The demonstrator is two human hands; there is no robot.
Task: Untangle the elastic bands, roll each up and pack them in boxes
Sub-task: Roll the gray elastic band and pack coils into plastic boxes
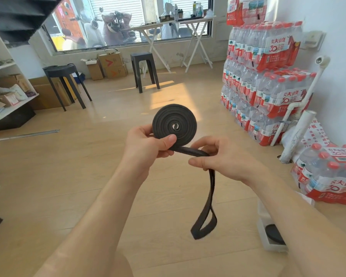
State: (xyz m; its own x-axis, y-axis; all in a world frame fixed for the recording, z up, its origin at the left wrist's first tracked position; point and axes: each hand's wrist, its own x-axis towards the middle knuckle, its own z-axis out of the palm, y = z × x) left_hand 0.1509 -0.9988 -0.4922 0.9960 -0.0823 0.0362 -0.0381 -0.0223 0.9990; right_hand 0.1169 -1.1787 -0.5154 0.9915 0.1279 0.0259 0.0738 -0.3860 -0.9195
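A: Where the two hands meet at the middle of the frame, what are they holding?

B: One black elastic band (174, 124), most of it wound into a flat spiral coil. The left hand (148, 143) grips the coil at its lower left edge, with the thumb pressed across the coil's face and the other fingers curled behind it.

A: And the right hand?

B: The right hand (222, 158) sits just beside the coil, below and to the right of it. Its fingers are curled and clamped on the unwound stretch where the band leaves the bottom of the coil.

A: Where does the loose part go?

B: It drops out under the right hand toward the lower centre of the frame (two strands side by side) and ends in an open loop above the wooden floor (68, 176).

A: Any boxes in sight?

B: One white box (261, 226) on the floor at the lower right, partly behind the right forearm. A dark disc (273, 233) lies in it. It is probably another rolled band, though the arm hides too much to be sure.

A: What else is in the room?

B: Packs of bottled water (264, 76) are stacked along the right wall. Two dark stools (66, 76) stand at the upper left and upper centre.
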